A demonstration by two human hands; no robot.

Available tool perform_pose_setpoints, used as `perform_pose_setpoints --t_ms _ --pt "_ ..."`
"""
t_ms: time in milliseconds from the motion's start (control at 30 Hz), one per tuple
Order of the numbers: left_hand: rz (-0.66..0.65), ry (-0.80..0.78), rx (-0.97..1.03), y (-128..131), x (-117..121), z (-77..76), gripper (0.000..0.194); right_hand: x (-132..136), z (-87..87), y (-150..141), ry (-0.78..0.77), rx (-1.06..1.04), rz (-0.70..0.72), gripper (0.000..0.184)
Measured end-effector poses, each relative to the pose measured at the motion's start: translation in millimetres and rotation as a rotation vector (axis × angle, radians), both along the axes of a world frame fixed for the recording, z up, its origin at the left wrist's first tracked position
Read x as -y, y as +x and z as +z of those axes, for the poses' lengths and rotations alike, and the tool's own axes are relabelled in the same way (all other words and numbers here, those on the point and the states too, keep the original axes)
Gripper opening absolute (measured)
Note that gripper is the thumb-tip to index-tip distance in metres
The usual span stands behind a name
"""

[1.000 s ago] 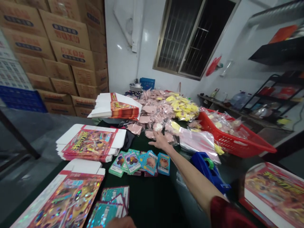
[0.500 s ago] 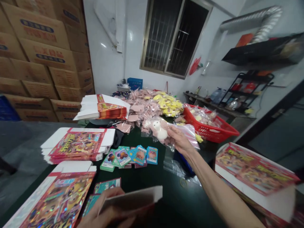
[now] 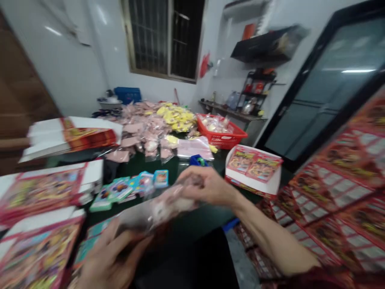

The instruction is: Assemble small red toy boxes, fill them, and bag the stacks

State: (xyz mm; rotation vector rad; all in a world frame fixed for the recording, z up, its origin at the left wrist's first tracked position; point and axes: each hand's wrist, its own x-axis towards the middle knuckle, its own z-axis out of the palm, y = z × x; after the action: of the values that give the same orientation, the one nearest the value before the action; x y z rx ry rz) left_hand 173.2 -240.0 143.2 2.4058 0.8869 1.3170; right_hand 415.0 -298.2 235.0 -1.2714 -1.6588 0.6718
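Observation:
My right hand (image 3: 212,188) is closed on a bagged plush toy (image 3: 164,208), white and pink in clear plastic. The toy lies tilted, its far end at the mouth of a small cardboard box (image 3: 132,216). Whether part of it is inside the box, I cannot tell through the blur. Fingers of my left hand (image 3: 105,257) wrap around that box from below and the left. Just beyond both hands lie piles of picture cards (image 3: 118,188) in green and blue.
Flattened printed cartons (image 3: 45,184) are stacked at the left. Behind them lies a heap of bagged pink and yellow toys (image 3: 177,118), with a red basket (image 3: 224,138) beside it. A display box (image 3: 254,166) stands at the right, near tall stacks of printed boxes (image 3: 339,192).
My right hand has brought the bagged toy from beside the heap back to the box in my left hand. The view has turned right, bringing stacked boxes and a door into sight.

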Motion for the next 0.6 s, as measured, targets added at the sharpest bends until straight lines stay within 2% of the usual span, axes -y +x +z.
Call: perform_pose_setpoints --t_ms 67,233,367,433,500,600 --pt "0.017 0.015 -0.052 5.8 10.4 8.3 0.015 -0.4 -4.5 5.3 -0.032 -0.069 -0.068 0.015" --pt "0.045 -0.074 -0.064 12.5 18.7 17.3 0.016 -1.5 -8.9 11.5 -0.080 -0.154 -0.074 0.014" --pt "0.013 -0.118 -0.041 13.8 20.8 22.2 0.011 5.9 -4.2 4.6 0.018 -0.161 -0.143 0.014" --pt "0.006 -0.121 -0.029 15.1 22.2 24.3 0.010 9.8 -1.7 -0.6 0.102 -0.252 -0.192 0.016" --pt "0.003 -0.128 -0.009 17.1 24.2 25.5 0.012 11.9 -1.9 -8.3 0.140 -0.395 -0.163 0.019" --pt "-0.001 -0.127 0.008 20.9 28.0 25.5 0.016 9.4 -10.6 -27.3 0.096 -0.537 0.012 0.025"
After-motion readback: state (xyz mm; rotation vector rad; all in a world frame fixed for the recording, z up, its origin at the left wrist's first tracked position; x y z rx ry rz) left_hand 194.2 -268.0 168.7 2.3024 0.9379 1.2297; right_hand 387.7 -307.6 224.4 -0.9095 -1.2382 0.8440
